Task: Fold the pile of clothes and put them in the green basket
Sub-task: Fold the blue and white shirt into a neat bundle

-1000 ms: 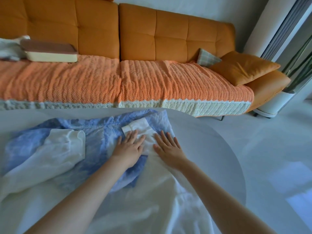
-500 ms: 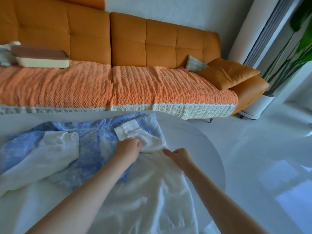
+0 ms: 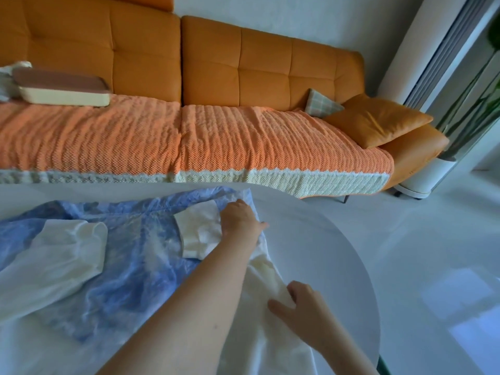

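Fingers (image 3: 286, 296) seemingly pinch soft, crumpled white garment (image 3: 267, 274).

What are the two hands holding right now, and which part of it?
Both are on the white garment: the left hand grips its far end near the cuff, the right hand pinches its right edge closer in. It lies over the blue garment.

I have only one view, the wide-angle camera on the person's head. It looks forward and down, from close above the round white table (image 3: 319, 255). Both forearms enter from the bottom edge. Further away, across the upper half, it faces the orange sofa (image 3: 238, 77). At the right edge straight lines bend from the lens.
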Demonstrator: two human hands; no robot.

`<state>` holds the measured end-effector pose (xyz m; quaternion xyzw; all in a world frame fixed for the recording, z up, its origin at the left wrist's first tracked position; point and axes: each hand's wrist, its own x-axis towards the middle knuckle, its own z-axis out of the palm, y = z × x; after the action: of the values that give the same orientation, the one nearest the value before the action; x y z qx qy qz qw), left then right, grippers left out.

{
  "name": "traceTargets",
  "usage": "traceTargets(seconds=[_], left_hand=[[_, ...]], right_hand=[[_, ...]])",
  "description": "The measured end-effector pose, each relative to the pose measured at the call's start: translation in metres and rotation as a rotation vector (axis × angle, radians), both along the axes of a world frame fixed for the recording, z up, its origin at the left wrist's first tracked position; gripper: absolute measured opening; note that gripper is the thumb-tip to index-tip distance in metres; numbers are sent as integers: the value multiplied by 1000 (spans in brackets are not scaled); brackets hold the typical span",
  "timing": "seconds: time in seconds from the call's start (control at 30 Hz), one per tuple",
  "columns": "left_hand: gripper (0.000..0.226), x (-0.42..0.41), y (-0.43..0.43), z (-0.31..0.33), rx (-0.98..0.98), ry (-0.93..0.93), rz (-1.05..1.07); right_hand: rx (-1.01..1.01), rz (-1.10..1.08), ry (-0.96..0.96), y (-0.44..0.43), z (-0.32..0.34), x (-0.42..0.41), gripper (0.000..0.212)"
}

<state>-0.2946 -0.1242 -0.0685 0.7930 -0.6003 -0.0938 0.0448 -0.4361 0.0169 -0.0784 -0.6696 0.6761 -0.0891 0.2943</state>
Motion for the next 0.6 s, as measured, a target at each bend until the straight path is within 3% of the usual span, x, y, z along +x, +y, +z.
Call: traceTargets(seconds=[0.07, 0.13, 0.3, 0.4, 0.5, 0.6], left_hand=[[66, -1, -5, -8, -45, -33, 7], [40, -1, -9, -6, -62, 49, 5], [30, 30, -5, 22, -102, 679, 181], [35, 69, 5, 33, -131, 966, 277], [43, 111, 14, 30, -169, 979, 324], [36, 139, 39, 25, -183, 683, 356]], right_hand=[[-6, -17, -62, 0, -4, -3, 29], [13, -28, -99, 0, -4, -5, 29], [61, 53, -261, 16, 13, 1, 13], [-102, 197, -233, 32, 39, 30, 31], [-162, 383, -245, 55, 55, 79, 31], [63, 488, -65, 71, 52, 121, 50]])
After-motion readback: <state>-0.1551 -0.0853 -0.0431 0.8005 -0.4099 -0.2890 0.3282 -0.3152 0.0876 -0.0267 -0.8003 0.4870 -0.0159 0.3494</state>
